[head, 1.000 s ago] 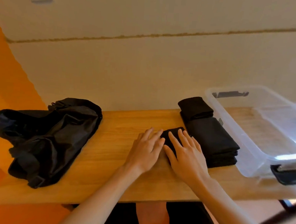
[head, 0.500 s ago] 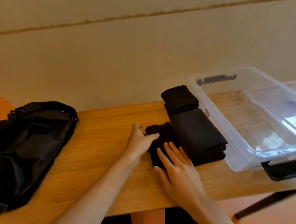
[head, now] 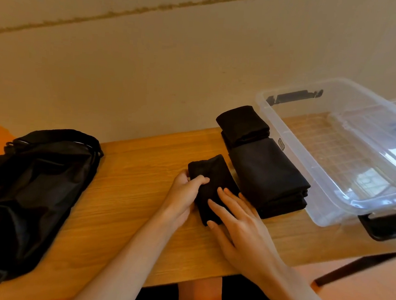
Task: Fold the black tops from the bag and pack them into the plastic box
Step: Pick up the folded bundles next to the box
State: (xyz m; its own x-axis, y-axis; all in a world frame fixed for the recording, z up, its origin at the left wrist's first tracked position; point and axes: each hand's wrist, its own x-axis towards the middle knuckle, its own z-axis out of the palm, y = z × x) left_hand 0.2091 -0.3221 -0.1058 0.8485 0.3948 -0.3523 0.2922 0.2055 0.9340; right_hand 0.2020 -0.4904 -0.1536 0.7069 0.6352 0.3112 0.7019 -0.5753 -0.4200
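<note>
Can't read the tiny label on the plastic box; on the table beside the folded stack, left hand pinching the edge of the small black top, right hand spread flat on it.

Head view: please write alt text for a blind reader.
On a wooden table, the left hand grips a folded black top while the right hand lies flat on it. More folded tops sit beside a clear plastic box; a black bag lies left.
</note>
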